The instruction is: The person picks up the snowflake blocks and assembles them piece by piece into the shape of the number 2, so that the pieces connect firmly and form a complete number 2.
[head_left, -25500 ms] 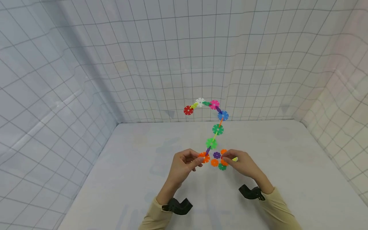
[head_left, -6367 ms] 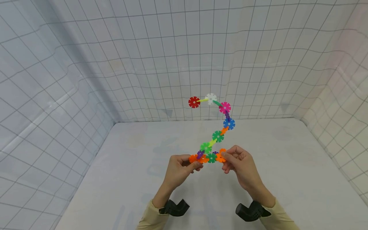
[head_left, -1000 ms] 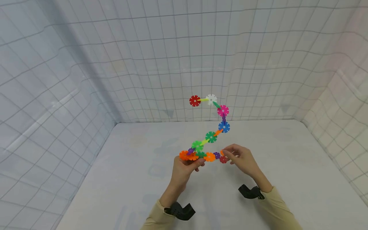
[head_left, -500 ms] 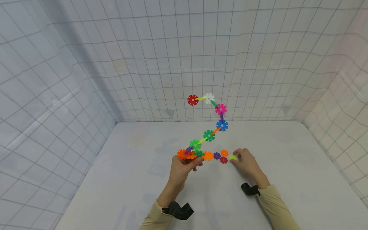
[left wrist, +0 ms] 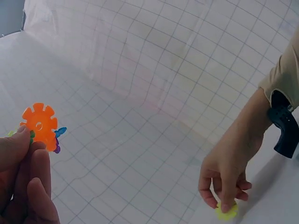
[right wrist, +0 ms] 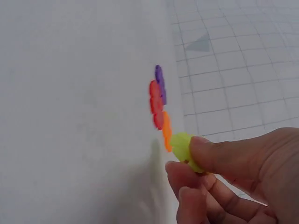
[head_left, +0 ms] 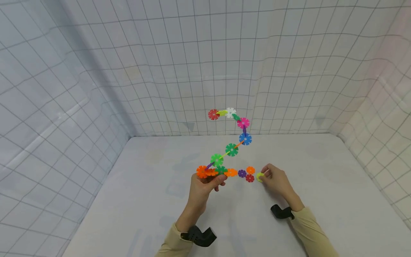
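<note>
My left hand [head_left: 200,191] pinches the lower end of a chain of notched plastic snowflake discs, near a dark green disc [head_left: 221,170]. From an orange disc [head_left: 202,171] the chain climbs through green and blue discs to a white disc [head_left: 230,112] and a red end disc [head_left: 213,114]. At its lower right end is another orange disc [head_left: 231,172]. Between thumb and fingers, my right hand [head_left: 277,180] pinches a loose yellow disc [right wrist: 182,147] at the table. Fingers partly cover both held pieces.
Loose purple [head_left: 242,173], orange [head_left: 250,170] and red snowflake discs [head_left: 249,178] lie on the white table [head_left: 154,207] between the hands. Gridded white sheeting [head_left: 199,53] stands behind and at both sides.
Over the last second my right hand has left the loose orange disc, moved right and taken hold of the yellow one. My left hand keeps the chain, which has shifted slightly left.
</note>
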`<state>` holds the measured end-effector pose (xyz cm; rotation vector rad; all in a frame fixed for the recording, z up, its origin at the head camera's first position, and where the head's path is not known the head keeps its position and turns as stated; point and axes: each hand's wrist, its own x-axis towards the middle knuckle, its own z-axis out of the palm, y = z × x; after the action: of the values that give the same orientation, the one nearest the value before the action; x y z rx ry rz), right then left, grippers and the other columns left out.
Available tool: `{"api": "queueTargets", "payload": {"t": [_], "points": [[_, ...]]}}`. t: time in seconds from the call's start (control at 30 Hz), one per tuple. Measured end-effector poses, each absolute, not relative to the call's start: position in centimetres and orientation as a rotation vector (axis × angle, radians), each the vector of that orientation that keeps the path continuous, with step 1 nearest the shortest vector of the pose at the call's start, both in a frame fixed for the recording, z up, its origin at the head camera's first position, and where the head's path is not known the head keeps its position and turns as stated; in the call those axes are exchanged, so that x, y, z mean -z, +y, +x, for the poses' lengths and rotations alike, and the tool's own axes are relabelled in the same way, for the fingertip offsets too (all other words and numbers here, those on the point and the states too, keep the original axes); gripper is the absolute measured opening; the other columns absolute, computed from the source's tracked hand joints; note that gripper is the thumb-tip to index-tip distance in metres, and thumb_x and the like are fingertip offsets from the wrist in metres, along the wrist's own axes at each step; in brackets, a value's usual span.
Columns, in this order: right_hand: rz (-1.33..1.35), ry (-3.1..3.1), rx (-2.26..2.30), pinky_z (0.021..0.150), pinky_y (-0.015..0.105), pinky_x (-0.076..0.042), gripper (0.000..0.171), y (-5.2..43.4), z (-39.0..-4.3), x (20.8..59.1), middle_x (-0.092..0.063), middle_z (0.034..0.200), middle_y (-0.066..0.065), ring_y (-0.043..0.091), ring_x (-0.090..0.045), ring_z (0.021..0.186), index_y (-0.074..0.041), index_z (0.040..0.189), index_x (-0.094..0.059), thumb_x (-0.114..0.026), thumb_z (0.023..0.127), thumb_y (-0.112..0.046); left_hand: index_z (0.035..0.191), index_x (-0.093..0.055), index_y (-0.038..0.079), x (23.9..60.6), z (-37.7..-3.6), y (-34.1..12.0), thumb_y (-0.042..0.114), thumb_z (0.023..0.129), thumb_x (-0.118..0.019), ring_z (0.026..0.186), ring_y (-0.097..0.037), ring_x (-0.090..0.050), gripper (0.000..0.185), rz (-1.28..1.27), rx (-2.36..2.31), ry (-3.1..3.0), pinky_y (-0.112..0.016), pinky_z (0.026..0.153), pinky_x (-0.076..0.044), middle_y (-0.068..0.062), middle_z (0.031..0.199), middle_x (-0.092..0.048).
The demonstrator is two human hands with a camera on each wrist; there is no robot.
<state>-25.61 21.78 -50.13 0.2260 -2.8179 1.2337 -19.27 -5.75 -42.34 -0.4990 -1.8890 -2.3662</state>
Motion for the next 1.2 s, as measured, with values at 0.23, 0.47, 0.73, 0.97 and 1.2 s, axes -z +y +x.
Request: {"api": "queueTargets", "payload": {"t": [0.23, 0.47, 0.73, 0.97, 1.2], "points": [[0.279, -2.492, -1.852, 0.06, 0.032, -0.054, 0.029, 20.6, -23.9, 45.9, -0.065, 0.087, 0.016, 0.029, -0.063, 0.064, 0.002, 0.108, -0.064, -0.067, 0.091, -0.021, 0.093, -0.066, -0.012, 42.3, -19.3, -5.7, 0.004, 0.086, -0.069, 0.064, -0.019, -0.062, 0.017, -0.493, 2.357, -1.899, -0.024, 0.055, -0.046, -0.018, 0.08, -0.068], [0.416, -2.289, -2.17, 0.066, 0.03, -0.053, 0.031, 19.6, -21.2, 42.3, -0.065, 0.09, 0.012, 0.022, -0.062, 0.066, 0.004, 0.115, -0.062, -0.066, 0.091, -0.014, 0.094, -0.066, -0.012, 42.2, -19.4, -5.6, 0.004, 0.086, -0.068, 0.064, -0.019, -0.062, 0.018, -0.49, 2.355, -1.9, -0.024, 0.054, -0.046, -0.01, 0.079, -0.07], [0.581, -2.174, -2.283, 0.061, 0.029, -0.052, 0.029, 18.4, -19.2, 40.5, -0.063, 0.096, 0.012, 0.021, -0.063, 0.066, 0.007, 0.117, -0.059, -0.063, 0.092, -0.006, 0.093, -0.066, -0.013, 42.3, -19.4, -5.5, 0.005, 0.086, -0.069, 0.063, -0.018, -0.062, 0.019, -0.476, 2.351, -1.91, -0.024, 0.054, -0.046, -0.014, 0.08, -0.069], [0.644, -2.084, -2.305, 0.06, 0.03, -0.053, 0.025, 17.8, -18.6, 40.0, -0.063, 0.084, 0.013, 0.021, -0.065, 0.067, 0.01, 0.112, -0.059, -0.064, 0.089, 0.0, 0.092, -0.066, -0.012, 42.4, -19.3, -5.3, 0.005, 0.086, -0.069, 0.062, -0.019, -0.061, 0.018, -0.475, 2.348, -1.923, -0.024, 0.055, -0.046, -0.027, 0.082, -0.066], [0.627, -2.092, -2.232, 0.061, 0.029, -0.052, 0.024, 17.4, -18.2, 40.1, -0.065, 0.083, 0.012, 0.021, -0.062, 0.068, 0.006, 0.11, -0.063, -0.066, 0.088, 0.0, 0.092, -0.066, -0.01, 42.5, -19.2, -5.2, 0.006, 0.086, -0.069, 0.062, -0.019, -0.061, 0.017, -0.477, 2.344, -1.952, -0.024, 0.054, -0.046, -0.031, 0.083, -0.064]]}}
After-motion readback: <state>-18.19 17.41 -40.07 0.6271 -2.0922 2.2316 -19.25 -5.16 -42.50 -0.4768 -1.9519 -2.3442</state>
